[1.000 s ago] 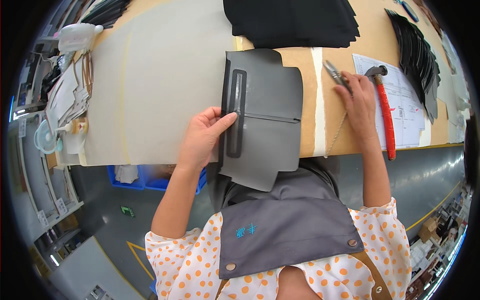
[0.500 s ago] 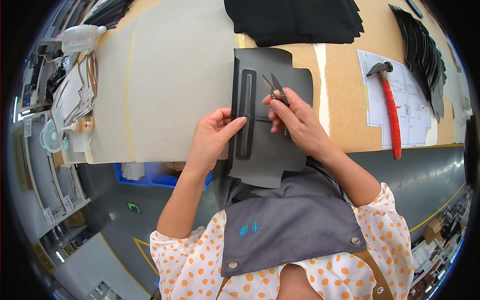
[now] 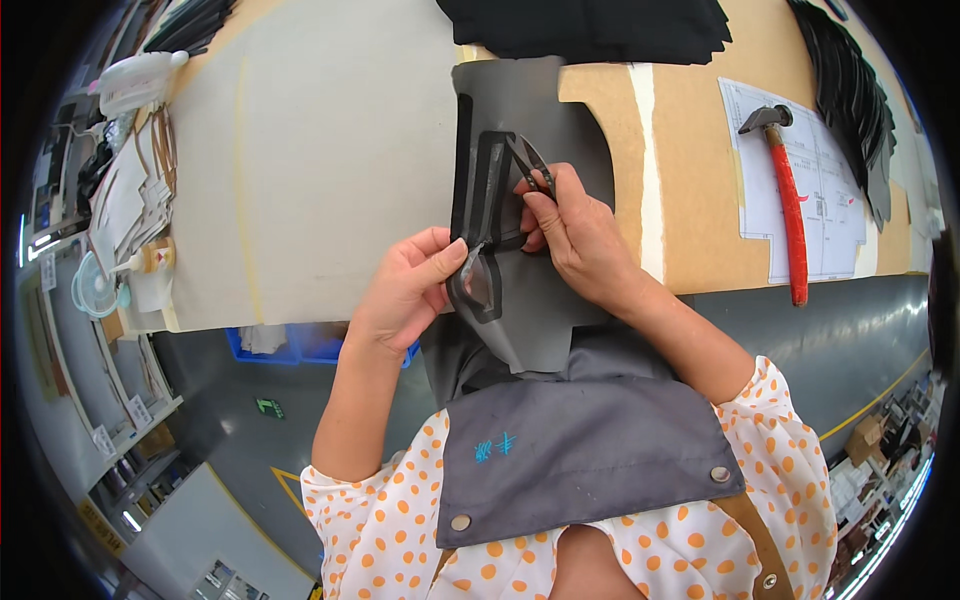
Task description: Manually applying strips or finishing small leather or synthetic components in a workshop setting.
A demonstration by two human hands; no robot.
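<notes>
A dark grey sheet panel (image 3: 540, 320), leather-like, hangs partly over the table's front edge and is bent up near its middle. Along its left side runs a long slot framed by a black strip (image 3: 481, 190); the slot's lower half gapes. My left hand (image 3: 400, 295) pinches the panel's left edge beside the slot, thumb on top, other fingers partly hidden behind it. In my right hand (image 3: 592, 250) is a pair of small dark thread snips (image 3: 534, 165), blades pointing away from me, tips close to the slot's far end.
A red-handled hammer (image 3: 788, 200) lies on printed paper sheets (image 3: 750, 150) at the right. Stacks of black pieces (image 3: 590, 28) lie at the back and far right (image 3: 850, 100). Card pieces (image 3: 135, 200) and a glue bottle (image 3: 155, 262) stand left. Blue bins (image 3: 300, 345) sit below the table.
The panel has been bent, and its slot now gapes in the lower half. My left hand has moved slightly left and down; the snips' tips have come to the slot's far end.
</notes>
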